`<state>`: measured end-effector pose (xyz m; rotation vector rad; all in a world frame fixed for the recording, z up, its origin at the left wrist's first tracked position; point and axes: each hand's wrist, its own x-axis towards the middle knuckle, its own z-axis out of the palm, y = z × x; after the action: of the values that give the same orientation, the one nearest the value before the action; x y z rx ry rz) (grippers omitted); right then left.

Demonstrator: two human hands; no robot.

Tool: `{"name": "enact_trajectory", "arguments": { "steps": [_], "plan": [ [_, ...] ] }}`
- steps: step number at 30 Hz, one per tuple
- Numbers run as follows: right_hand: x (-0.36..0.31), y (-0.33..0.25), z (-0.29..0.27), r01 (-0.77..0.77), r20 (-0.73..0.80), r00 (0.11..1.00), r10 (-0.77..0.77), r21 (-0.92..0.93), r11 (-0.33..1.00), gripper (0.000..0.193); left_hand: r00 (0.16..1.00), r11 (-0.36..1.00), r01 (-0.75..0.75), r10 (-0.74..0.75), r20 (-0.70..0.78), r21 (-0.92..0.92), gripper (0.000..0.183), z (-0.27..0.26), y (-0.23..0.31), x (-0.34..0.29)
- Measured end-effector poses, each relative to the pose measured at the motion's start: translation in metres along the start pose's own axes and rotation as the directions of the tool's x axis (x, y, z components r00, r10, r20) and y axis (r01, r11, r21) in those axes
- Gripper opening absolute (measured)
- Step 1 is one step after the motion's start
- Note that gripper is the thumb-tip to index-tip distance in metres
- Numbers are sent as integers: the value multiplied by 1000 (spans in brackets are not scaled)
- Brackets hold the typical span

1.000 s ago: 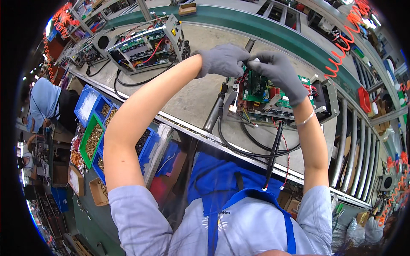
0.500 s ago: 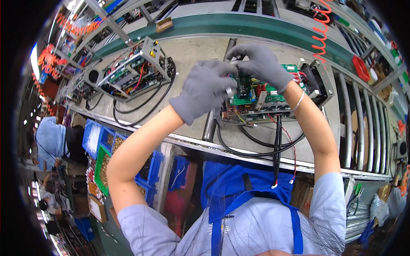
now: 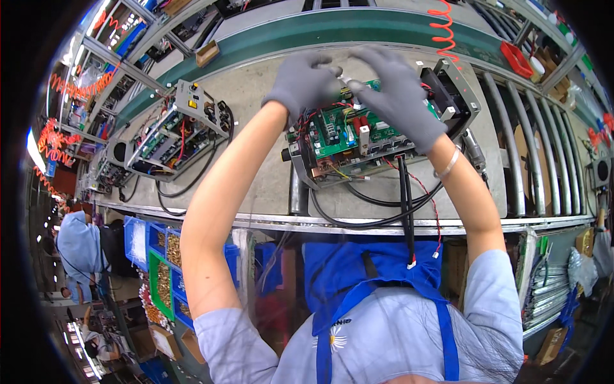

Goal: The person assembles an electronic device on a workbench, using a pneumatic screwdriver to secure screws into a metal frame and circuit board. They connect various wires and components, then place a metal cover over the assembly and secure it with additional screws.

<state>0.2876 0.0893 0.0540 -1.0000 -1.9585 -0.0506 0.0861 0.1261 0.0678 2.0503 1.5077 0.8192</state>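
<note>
While both gray-gloved hands are meeting above the green circuit board in its open metal frame, the left hand and right hand are pinching one small white piece between their fingertips. Black cables are hanging below the hands. Another open metal unit with wires is sitting well off beside the left hand.
</note>
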Motion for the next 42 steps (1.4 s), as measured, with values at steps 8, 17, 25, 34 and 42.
{"name": "enact_trajectory", "arguments": {
  "steps": [8, 17, 25, 34, 42],
  "plan": [
    [-86, 25, -93, -308, -285, 907, 312, 60, 950, 50, 805, 857, -465, 513, -299, 221, 60, -18, 84, -70],
    [-201, -14, -36, -491, 185, 870, 457, 247, 836, 28, 548, 886, 176, -450, -705, -429, 35, 79, -77, -223],
    [-168, -51, 40, -664, 555, 688, 467, 224, 713, 33, 865, 797, 84, -356, -353, -599, 21, 107, -76, -201],
    [-155, -57, 44, -275, 370, 892, 259, -9, 961, 20, 925, 725, 344, -371, 82, -596, 19, 86, -94, -156],
    [-139, -75, 64, -195, 449, 875, 181, -16, 981, 16, 905, 597, 423, -244, 349, -681, 21, 69, -103, -150]
  ]
}}
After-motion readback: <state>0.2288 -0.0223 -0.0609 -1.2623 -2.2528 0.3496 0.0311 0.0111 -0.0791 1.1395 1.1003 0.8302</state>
